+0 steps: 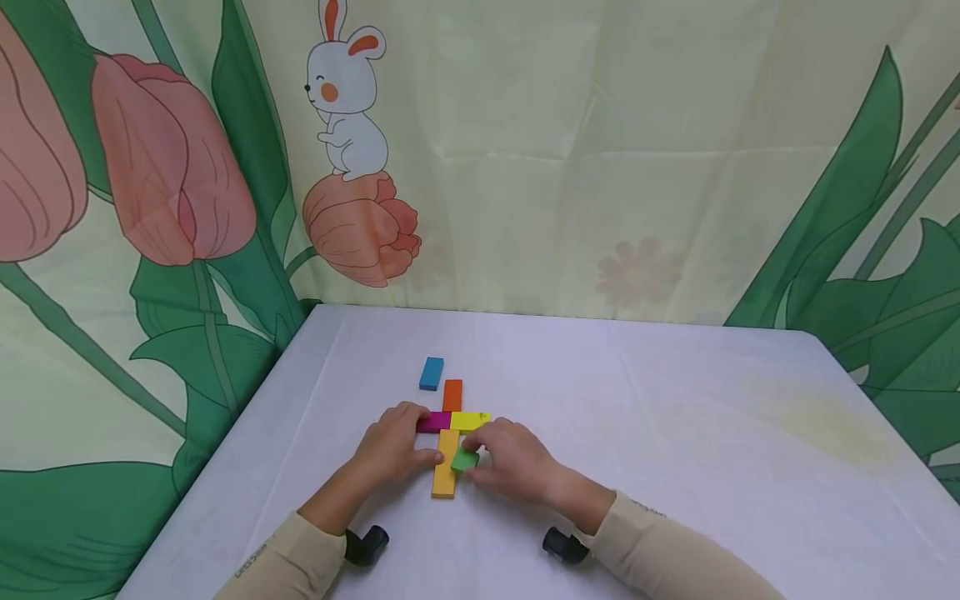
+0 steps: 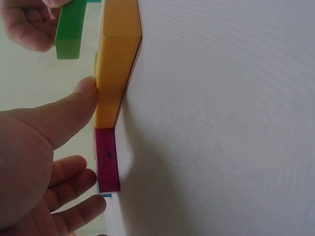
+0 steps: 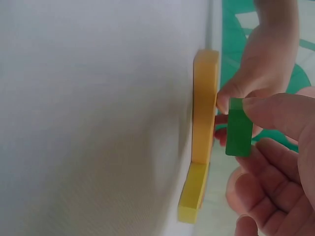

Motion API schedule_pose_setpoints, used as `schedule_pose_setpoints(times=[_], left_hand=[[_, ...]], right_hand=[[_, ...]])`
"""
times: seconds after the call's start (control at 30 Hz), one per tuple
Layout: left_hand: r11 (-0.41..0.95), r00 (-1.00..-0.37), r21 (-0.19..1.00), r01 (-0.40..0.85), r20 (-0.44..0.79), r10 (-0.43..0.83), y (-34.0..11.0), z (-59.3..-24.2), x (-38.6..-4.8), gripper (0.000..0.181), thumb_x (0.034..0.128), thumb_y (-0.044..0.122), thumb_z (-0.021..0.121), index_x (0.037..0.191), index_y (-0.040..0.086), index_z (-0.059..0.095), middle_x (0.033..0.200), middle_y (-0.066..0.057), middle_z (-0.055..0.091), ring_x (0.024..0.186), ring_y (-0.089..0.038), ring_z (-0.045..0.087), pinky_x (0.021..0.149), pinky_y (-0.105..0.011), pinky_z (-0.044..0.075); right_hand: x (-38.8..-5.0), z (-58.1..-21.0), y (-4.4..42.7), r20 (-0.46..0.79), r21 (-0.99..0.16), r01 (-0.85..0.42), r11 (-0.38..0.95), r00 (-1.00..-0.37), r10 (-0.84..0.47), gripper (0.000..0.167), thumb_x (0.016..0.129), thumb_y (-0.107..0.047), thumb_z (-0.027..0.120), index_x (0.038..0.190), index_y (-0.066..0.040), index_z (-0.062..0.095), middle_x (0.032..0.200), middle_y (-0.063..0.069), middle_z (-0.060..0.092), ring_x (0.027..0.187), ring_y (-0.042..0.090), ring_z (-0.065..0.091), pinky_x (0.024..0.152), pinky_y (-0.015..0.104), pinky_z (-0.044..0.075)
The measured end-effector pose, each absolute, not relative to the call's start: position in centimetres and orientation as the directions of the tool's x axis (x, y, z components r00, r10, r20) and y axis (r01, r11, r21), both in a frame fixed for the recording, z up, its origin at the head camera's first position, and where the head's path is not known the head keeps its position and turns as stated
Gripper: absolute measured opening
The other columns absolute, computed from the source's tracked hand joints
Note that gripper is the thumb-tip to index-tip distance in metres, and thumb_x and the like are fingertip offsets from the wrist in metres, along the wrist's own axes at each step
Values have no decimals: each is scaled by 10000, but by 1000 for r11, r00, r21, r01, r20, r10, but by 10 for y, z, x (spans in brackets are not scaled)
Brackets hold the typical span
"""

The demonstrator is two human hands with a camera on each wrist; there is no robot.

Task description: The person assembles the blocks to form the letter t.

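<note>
Sleeves show at seven and five o'clock; left hand loose-fingered, thumb against the amber block; right hand pinching the green block, raised at amber's three o'clock. I'd steady amber with that thumb and lower green level.

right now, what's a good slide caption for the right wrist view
Right hand pinches the green block; orange block and yellow block lie on the table.
</note>
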State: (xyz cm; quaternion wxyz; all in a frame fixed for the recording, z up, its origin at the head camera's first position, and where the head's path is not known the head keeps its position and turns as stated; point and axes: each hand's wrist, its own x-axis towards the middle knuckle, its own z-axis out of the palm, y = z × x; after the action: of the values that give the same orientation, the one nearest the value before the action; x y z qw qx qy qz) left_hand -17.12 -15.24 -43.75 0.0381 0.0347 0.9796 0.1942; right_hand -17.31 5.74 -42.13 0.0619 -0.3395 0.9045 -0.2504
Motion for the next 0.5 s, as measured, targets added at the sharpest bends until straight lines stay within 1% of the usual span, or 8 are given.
schedule_pose_setpoints(times=[0.23, 0.4, 0.5], left_hand=[[923, -995, 382, 50, -59, 79, -153, -439, -172, 709, 735, 345, 901, 1289, 47, 575, 1224, -113, 582, 1120, -269, 536, 939, -471, 514], [923, -996, 383, 46, -57, 73, -152, -438, -171, 706, 732, 330, 905, 1286, 46, 573, 1217, -114, 581, 1113, -270, 537, 935, -462, 519], [922, -996, 384, 46, -54, 72, -152, -438, -171, 708, 726, 320, 909, 1286, 44, 573, 1216, -118, 581, 1112, -272, 538, 928, -456, 526]], right_hand=[[-167, -422, 55, 50, -466, -618, 634, -733, -678, 271, 858, -241, 791, 1092, -109, 759, 969, -75, 711, 911, 98, 564, 813, 277, 495], [-163, -423, 53, 29, -451, -622, 641, -727, -686, 295, 846, -265, 804, 1095, -114, 760, 939, -94, 704, 903, 81, 566, 816, 269, 495], [-161, -422, 53, 10, -453, -615, 646, -728, -686, 321, 830, -280, 817, 1096, -110, 758, 918, -101, 696, 878, 68, 558, 791, 249, 495]])
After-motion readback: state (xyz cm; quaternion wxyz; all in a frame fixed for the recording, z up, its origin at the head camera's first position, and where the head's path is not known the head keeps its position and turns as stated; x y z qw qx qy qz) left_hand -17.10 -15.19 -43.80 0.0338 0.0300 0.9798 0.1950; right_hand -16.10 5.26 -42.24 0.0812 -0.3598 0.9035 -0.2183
